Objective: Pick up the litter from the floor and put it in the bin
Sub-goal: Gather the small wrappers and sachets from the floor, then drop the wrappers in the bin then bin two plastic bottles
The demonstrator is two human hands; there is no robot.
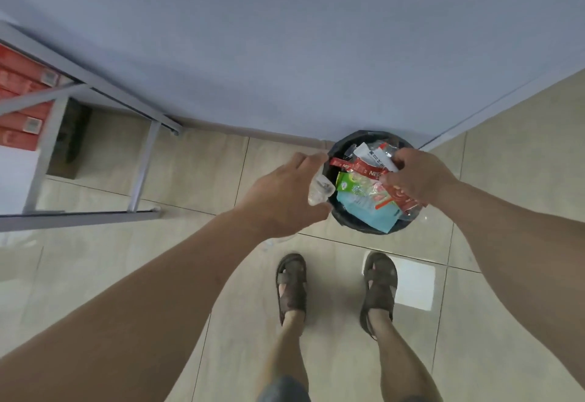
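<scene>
Bin (340, 216): round, black-lined, on the floor against the wall in front of my feet, heaped to the rim with red, green, pale blue and white wrappers (364, 192). Litter: one crumpled clear plastic piece (319, 191), held in my left hand (285, 192) just beside the bin's left rim.

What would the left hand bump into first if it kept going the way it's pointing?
Probably the bin. The left hand, holding a clear wrapper, points at its near rim, with litter piled just beyond. Height above the rim is unclear.
</scene>
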